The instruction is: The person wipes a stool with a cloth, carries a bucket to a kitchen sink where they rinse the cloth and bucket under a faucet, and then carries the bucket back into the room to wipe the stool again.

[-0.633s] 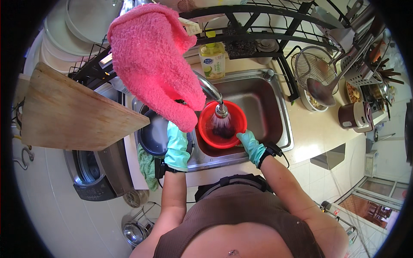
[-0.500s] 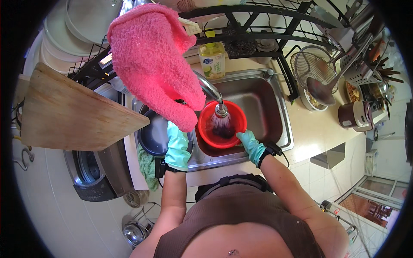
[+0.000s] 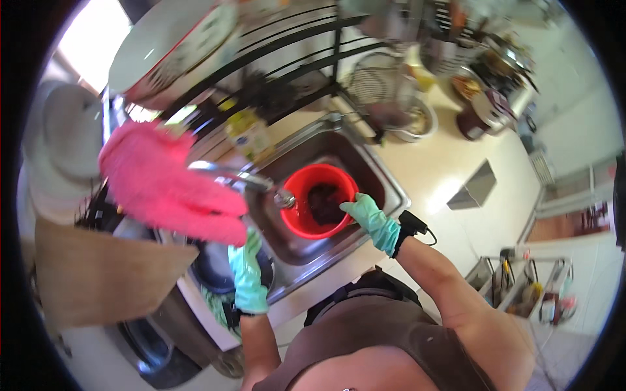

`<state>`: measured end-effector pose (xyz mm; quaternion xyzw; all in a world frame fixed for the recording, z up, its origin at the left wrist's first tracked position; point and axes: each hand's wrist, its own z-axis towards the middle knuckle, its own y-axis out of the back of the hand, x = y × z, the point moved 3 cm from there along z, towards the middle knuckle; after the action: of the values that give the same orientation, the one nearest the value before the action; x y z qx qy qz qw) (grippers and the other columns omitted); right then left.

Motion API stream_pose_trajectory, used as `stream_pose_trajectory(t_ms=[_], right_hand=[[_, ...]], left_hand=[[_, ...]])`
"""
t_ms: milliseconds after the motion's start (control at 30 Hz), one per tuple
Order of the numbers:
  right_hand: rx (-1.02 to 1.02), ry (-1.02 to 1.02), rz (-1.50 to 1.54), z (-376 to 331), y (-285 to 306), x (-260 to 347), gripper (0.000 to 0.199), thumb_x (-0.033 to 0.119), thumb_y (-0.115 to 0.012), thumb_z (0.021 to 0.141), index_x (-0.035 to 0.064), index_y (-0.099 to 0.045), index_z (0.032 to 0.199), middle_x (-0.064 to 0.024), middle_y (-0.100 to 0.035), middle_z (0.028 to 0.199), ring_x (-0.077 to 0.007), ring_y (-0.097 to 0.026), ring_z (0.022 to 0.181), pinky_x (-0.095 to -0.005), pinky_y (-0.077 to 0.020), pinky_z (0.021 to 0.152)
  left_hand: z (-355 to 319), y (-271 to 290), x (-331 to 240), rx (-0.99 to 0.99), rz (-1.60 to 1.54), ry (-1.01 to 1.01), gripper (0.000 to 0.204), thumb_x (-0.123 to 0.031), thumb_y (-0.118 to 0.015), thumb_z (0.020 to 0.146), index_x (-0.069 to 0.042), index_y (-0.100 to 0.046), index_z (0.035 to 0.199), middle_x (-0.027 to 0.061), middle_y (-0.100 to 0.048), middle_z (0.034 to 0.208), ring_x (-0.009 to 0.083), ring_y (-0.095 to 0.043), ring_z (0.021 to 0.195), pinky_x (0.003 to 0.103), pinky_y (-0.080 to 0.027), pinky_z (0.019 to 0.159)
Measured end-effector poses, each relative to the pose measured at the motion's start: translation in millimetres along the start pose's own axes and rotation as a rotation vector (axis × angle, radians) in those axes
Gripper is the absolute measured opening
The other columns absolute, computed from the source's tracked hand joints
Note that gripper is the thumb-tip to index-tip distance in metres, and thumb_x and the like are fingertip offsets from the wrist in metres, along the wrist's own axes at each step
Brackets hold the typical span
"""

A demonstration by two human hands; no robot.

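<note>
My right hand (image 3: 368, 218), in a mint-green rubber glove, is closed on the rim of a red plastic bucket (image 3: 355, 186). Dark contents, perhaps cloth or dark water, lie inside. The bucket is over the steel sink (image 3: 277, 247), tilted a little, beside the spray head of the tap (image 3: 283, 198). My left hand (image 3: 246, 274), gloved likewise, is raised above a dark round pan (image 3: 215, 270). Its fingers are mostly hidden beneath a fuzzy pink glove-like cloth (image 3: 169, 186) hanging in front, so their grip is unclear.
A wooden board (image 3: 111, 274) juts in at the left. Behind the sink are a yellowish soap bottle (image 3: 251, 135) and a black dish rack (image 3: 293, 72). The counter (image 3: 424, 166) on the right carries a white bowl (image 3: 417, 124) and a maroon-and-white appliance (image 3: 482, 114).
The view has turned and blurred. Water was running from the tap into the bucket; no stream shows now. The bucket sits farther right of the spray head, still in my right hand.
</note>
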<state>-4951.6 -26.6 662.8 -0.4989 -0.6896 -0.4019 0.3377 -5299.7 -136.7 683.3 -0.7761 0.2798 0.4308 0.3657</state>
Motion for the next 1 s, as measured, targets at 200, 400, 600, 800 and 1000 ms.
stream_pose_trajectory(t_ms=[200, 400, 600, 800, 1000], right_hand=[[-0.173, 0.008, -0.106, -63.8, 93.4, 49.8, 0.028, 0.021, -0.067, 0.082, -0.0005, -0.067, 0.100, -0.0104, -0.067, 0.076, -0.0198, -0.065, 0.069, -0.0340, -0.0512, 0.062], [-0.284, 0.062, 0.190, -112.9, 161.0, 40.4, 0.036, 0.023, -0.069, 0.082, -0.0038, -0.067, 0.106, -0.0088, -0.069, 0.081, -0.0159, -0.064, 0.068, -0.0322, -0.0529, 0.062], [-0.186, 0.078, 0.491, -172.2, 260.6, 16.1, 0.029, 0.023, -0.072, 0.083, -0.0007, -0.068, 0.099, -0.0065, -0.067, 0.077, -0.0128, -0.063, 0.063, -0.0267, -0.0520, 0.056], [-0.230, 0.090, 0.501, -241.2, 389.4, -53.6, 0.027, 0.023, -0.069, 0.086, -0.0011, -0.068, 0.100, -0.0044, -0.065, 0.072, -0.0111, -0.059, 0.059, -0.0264, -0.0485, 0.055], [-0.540, -0.049, 0.609, -301.4, 511.8, -170.9, 0.028, 0.020, -0.068, 0.085, -0.0031, -0.067, 0.101, -0.0067, -0.067, 0.077, -0.0142, -0.063, 0.064, -0.0271, -0.0521, 0.056]], left_hand=[[-63.9, -44.0, -3.9, 0.084, 0.206, 0.076, 0.037, -0.036, -0.061, 0.098, -0.003, -0.057, 0.115, 0.0111, -0.066, 0.107, 0.0221, -0.066, 0.092, 0.034, -0.053, 0.081], [-95.7, -120.3, 17.5, 0.205, 0.330, 0.124, 0.028, -0.033, -0.062, 0.097, -0.005, -0.060, 0.104, 0.0073, -0.067, 0.094, 0.0141, -0.063, 0.073, 0.026, -0.051, 0.061], [-152.4, -258.4, 32.5, 0.318, 0.526, -0.026, 0.044, -0.046, -0.053, 0.099, -0.007, -0.058, 0.079, 0.0014, -0.055, 0.064, 0.0067, -0.042, 0.047, 0.022, -0.032, 0.043], [-220.5, -387.5, 98.8, 0.641, 0.714, 0.023, 0.046, -0.049, -0.049, 0.100, -0.009, -0.058, 0.080, 0.0015, -0.057, 0.063, 0.0073, -0.046, 0.048, 0.022, -0.034, 0.044], [-256.1, -468.5, 217.2, 1.008, 0.973, 0.376, 0.044, -0.046, -0.051, 0.100, -0.005, -0.065, 0.096, 0.0047, -0.065, 0.077, 0.0114, -0.059, 0.059, 0.025, -0.051, 0.055]])
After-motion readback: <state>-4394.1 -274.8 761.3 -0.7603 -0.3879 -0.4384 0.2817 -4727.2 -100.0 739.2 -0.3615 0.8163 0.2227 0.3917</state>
